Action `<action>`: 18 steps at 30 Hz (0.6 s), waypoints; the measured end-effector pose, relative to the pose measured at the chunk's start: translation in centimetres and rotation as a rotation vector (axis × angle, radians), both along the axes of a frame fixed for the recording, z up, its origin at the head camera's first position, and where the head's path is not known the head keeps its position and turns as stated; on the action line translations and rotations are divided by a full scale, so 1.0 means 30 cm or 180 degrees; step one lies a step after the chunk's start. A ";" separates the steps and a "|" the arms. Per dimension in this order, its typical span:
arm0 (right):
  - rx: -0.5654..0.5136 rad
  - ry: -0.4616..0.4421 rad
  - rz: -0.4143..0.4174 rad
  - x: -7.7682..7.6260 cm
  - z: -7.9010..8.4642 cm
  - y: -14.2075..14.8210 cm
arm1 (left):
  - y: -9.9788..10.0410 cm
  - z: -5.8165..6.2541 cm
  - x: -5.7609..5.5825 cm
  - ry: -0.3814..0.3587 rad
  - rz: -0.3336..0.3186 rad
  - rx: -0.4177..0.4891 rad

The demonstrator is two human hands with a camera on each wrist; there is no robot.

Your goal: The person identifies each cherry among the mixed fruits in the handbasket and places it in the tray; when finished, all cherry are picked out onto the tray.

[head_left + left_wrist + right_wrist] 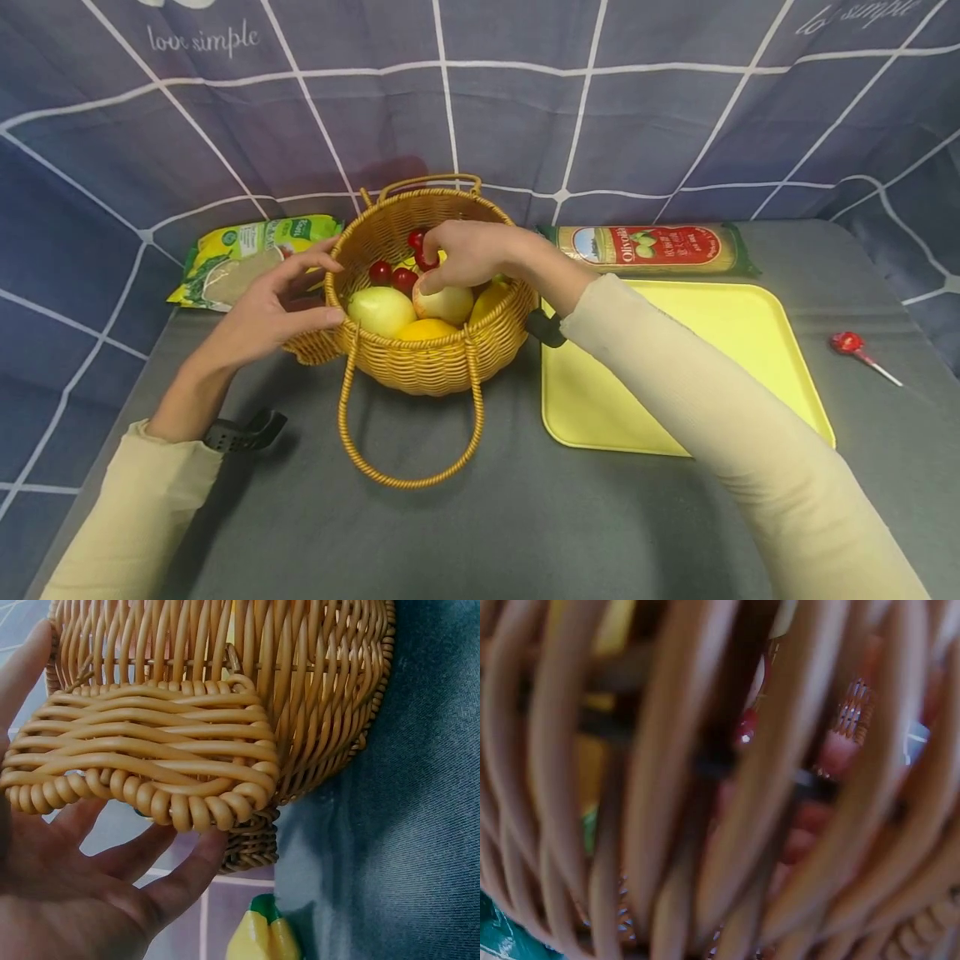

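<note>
The wicker basket (408,371) should handle light and springy; its rim (408,342), where the left hand (262,312) rests, fingers apart, offers hold. Inside the basket, the right hand (476,254) touches a pale fruit (450,307), likely smooth, best taken round its sides; whether clamped, I cannot tell. Cherries (381,272) crowd behind; room opens above the basket's rim.

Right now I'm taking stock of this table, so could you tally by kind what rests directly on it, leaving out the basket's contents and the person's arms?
Wicker basket: 1
Yellow tray: 1
Printed packages: 2 (green-yellow bag, Olivoilà pack)
Lollipop: 1
Total: 5
</note>
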State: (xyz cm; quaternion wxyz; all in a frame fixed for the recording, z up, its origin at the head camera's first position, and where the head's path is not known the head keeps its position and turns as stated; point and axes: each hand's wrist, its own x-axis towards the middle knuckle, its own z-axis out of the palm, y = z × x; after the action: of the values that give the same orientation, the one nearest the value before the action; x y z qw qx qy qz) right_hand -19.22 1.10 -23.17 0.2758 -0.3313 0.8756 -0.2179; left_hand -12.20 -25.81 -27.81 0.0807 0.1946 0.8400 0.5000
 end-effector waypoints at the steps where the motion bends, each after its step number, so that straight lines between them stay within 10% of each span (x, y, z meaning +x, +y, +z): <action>1: -0.0036 -0.0057 0.0011 -0.002 -0.003 -0.002 | -0.001 -0.001 0.000 0.0007 0.0004 0.0009; 18: -0.0115 -0.0051 0.0090 -0.021 -0.047 -0.019 | -0.002 -0.011 0.000 0.0008 -0.0024 0.0093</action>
State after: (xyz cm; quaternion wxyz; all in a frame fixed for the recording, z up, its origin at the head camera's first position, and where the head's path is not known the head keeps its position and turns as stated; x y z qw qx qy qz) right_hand -19.86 0.51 -24.58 0.2798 -0.3468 0.8645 -0.2324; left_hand -12.19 -25.88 -28.13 0.0786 0.1996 0.8320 0.5116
